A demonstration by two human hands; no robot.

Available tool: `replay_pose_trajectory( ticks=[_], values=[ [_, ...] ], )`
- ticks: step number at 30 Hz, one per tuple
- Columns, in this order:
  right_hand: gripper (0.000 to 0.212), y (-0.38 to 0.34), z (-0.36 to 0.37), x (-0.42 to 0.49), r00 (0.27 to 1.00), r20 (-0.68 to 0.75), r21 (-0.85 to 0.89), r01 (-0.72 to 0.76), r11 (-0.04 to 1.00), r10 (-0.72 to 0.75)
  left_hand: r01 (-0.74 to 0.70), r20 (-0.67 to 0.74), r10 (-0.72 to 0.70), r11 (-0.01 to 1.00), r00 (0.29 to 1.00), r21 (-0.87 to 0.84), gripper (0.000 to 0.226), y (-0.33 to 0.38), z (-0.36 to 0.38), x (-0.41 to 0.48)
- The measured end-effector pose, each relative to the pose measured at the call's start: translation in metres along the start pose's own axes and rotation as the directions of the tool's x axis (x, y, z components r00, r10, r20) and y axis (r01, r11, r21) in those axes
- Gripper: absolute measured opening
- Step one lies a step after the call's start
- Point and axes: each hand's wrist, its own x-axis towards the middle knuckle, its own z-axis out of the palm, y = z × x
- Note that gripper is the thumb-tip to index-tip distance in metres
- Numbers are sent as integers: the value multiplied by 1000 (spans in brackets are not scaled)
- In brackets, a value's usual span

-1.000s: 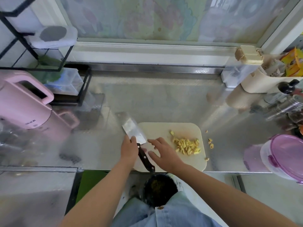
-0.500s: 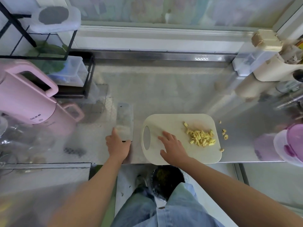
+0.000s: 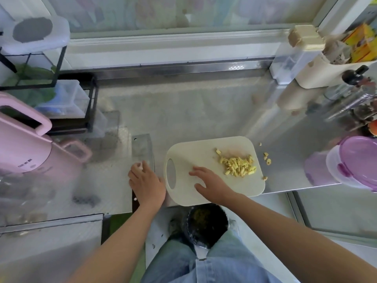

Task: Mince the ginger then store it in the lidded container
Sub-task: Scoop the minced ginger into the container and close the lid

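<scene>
On the steel counter (image 3: 193, 111), at the front edge, 6 o'clock of centre: cream cutting board (image 3: 204, 152), handle slot toward 9 o'clock.

On the board's 3 o'clock half: minced ginger (image 3: 237, 166), heaped in one loose yellow pile. Off the board, just past its 3 o'clock edge: a few stray bits (image 3: 267, 159) on bare steel.

At 9 o'clock of the board, just beside it and not touching: cleaver (image 3: 142, 148), laid flat, blade pointing to 12 o'clock, dark handle end showing at 6 o'clock.

Over the junction of blade and handle: left hand (image 3: 146, 183), palm down, fingers laid forward and relaxed, tips touching the blade. No wrap around the handle visible.

On the board's bare middle, at 9 o'clock of the ginger and apart from it: right hand (image 3: 210, 182), palm down, fingers spread and straight, pressed flat on the surface. Nothing pinched or held.

At 3 o'clock of the counter, well apart from the board: lidded container (image 3: 355, 162), clear body, purple lid on top.

At 9 o'clock: pink kettle (image 3: 22, 144). Behind it, toward 10 o'clock: black wire rack (image 3: 89, 103) with clear boxes.

At 2 o'clock: cream holder (image 3: 318, 72) with packets and bottles nearby.

Below the counter front, at 6 o'clock: dark bin (image 3: 206, 221), contents unclear.
</scene>
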Motion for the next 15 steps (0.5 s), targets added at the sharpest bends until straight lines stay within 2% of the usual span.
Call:
replay_pose_trajectory(
  ticks=[2, 4, 7, 9, 12, 14, 15],
  values=[
    [35, 10, -15, -8, 993, -119, 138, -3, 990, 20, -185, -35, 182, 980, 983, -73, 40, 27, 4, -7],
    [31, 28, -35, -21, 965, -244, 201, -45, 978, 95, -362, -34, 362, 916, 932, -170, 31, 60, 11, -19],
    [27, 72, -68, -49, 844, -468, 205, -184, 961, 261, -564, -20, 572, 801, 820, -200, 27, 118, 27, -44],
    [26, 111, -84, -68, 774, -530, 197, -285, 938, 346, -685, 32, 699, 708, 714, -174, 27, 157, 41, -63],
    [36, 171, -96, -96, 776, -423, 87, -479, 874, 467, -849, 149, 854, 515, 498, -120, 33, 209, 64, -91],
    [38, 200, -102, -117, 820, -300, 11, -509, 861, 488, -921, 194, 913, 380, 360, -80, 37, 235, 83, -107],
    [39, 210, -105, -126, 852, -239, -2, -481, 877, 467, -937, 228, 918, 345, 325, -55, 38, 246, 92, -113]
  ],
)
